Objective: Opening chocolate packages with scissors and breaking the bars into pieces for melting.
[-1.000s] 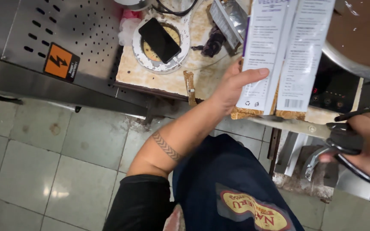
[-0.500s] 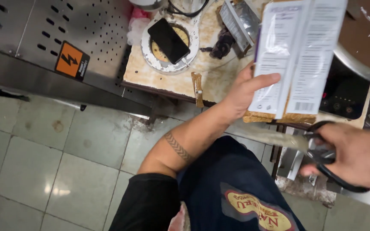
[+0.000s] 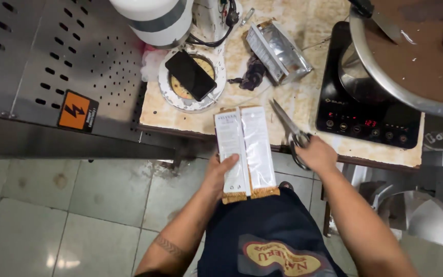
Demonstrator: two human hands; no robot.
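Lowered: flat glossy pouch (image 3: 245, 149); steel scissors (image 3: 289, 129) tabletop.

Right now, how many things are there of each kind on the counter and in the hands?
Packets: 2, a white one in the left hand and a silver one on the counter.
Scissors: 1, in the right hand.
Phones: 1.
Cooktops: 1.
Big metal bowls: 1.
Total: 6

Both forearms are bare, without sleeves. The left forearm (image 3: 173, 246) carries a dark band tattoo. A dark navy apron (image 3: 262, 231) with an oval red-and-yellow emblem (image 3: 278, 256) covers the front.
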